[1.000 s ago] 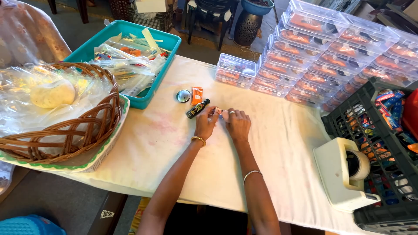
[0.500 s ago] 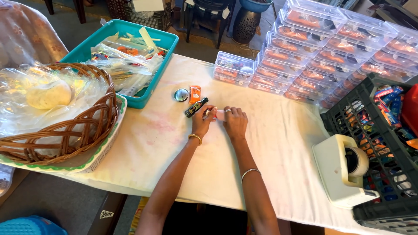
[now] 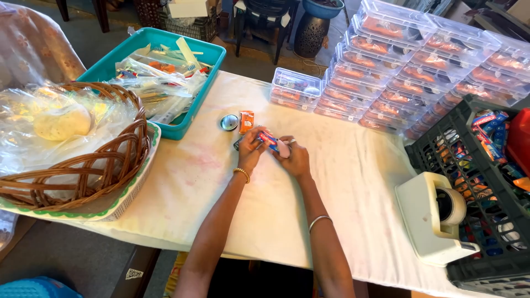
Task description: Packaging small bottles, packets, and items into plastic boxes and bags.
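Both hands, left (image 3: 251, 150) and right (image 3: 295, 157), gripped a small packet (image 3: 269, 140), fingers hiding most of it.

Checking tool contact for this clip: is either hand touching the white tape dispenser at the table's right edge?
No. Both the left hand and right hand hold a small colourful packet mid-table, well apart from the tape dispenser.

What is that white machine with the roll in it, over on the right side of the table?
It looks like a tape dispenser: a boxy body of cream-white plastic with rounded corners, holding a roll of pale tape upright in a slot at its top. It stands on the white tablecloth near the table's front edge, right against a black crate. Neither hand touches it.
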